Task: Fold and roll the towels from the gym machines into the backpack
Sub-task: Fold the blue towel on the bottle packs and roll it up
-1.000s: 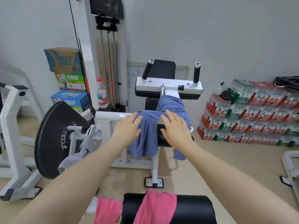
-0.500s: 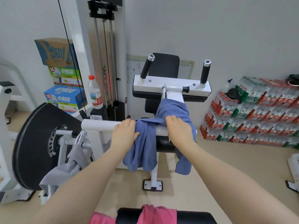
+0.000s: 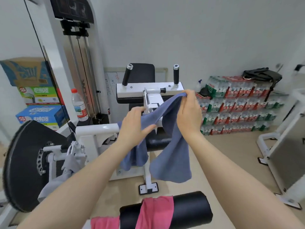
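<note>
Blue towel (image 3: 171, 146) lifted off white machine bar (image 3: 97, 128), one end pinched high in right hand (image 3: 189, 113), mid-section gripped in left hand (image 3: 133, 128); both tails hanging free. Pink towel (image 3: 155, 212) draped over black roller pad (image 3: 189, 210) below; grey towel (image 3: 69, 164) hanging at left. Likely risk: trailing tail snagging on bar or frame, dragging cloth from the light pinch.

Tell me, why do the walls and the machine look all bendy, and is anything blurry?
Head view: the wide-angle lens curves straight lines near the edges, such as the weight stack frame. The blue towel held by the left hand and right hand looks slightly soft; the light is even, without harsh glare.
</note>
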